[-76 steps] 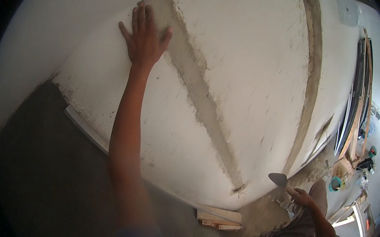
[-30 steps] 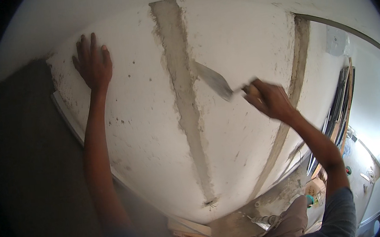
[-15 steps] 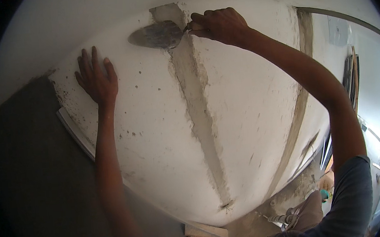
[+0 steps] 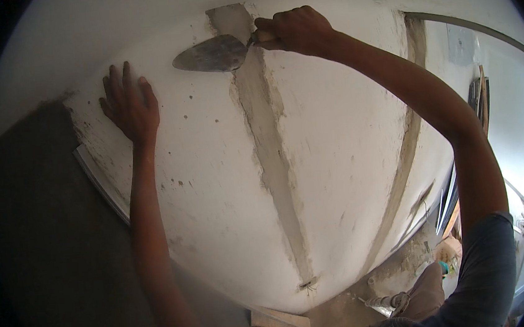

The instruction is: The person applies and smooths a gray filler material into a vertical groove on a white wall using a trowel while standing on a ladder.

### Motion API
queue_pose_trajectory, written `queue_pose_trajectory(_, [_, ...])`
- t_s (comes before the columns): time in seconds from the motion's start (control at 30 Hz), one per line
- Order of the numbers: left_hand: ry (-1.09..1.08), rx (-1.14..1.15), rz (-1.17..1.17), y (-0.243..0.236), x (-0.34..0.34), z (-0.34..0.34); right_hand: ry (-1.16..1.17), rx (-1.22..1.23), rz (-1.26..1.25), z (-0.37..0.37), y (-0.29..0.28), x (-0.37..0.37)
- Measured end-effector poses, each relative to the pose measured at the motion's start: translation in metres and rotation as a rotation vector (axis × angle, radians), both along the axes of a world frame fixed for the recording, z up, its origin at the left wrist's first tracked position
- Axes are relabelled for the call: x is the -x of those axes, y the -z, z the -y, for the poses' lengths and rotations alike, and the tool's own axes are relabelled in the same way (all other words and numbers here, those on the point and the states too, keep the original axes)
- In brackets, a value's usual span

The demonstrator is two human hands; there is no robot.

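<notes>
Across the white wall (image 4: 346,131), I have my right hand (image 4: 301,30) wrapped around the trowel (image 4: 212,54), blade over the grey strip's (image 4: 264,119) upper left edge; my left hand (image 4: 129,109), fingers spread, rests toward the wall's left edge. I'd hold the blade nearly flat.

Counting two bare hands, left hand (image 4: 133,112) and right hand (image 4: 300,30); one trowel (image 4: 212,54) in the right fingers (image 4: 267,24); two long grey strips, a near strip (image 4: 269,144) below those fingers, a far strip (image 4: 407,149) to their right.
</notes>
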State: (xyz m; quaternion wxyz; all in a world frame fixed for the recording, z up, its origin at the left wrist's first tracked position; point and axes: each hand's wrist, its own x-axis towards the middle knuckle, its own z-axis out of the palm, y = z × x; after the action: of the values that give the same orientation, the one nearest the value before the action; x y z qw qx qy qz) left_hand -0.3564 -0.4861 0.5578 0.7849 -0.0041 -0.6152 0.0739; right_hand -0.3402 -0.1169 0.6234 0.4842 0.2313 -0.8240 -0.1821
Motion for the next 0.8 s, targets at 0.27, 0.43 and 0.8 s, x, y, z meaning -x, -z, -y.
queue_pose_trajectory(0.27, [0.004,-0.053,-0.018,0.000,0.000,0.005,-0.067,0.012,-0.099,0.009,0.009,0.000])
queue_pose_trajectory(0.43, [0.020,-0.042,-0.024,-0.002,-0.003,0.004,-0.128,-0.011,-0.077,0.009,0.006,0.007])
queue_pose_trajectory(0.8, [0.006,-0.061,-0.008,0.000,0.000,-0.003,-0.116,0.110,0.050,0.008,0.032,0.005])
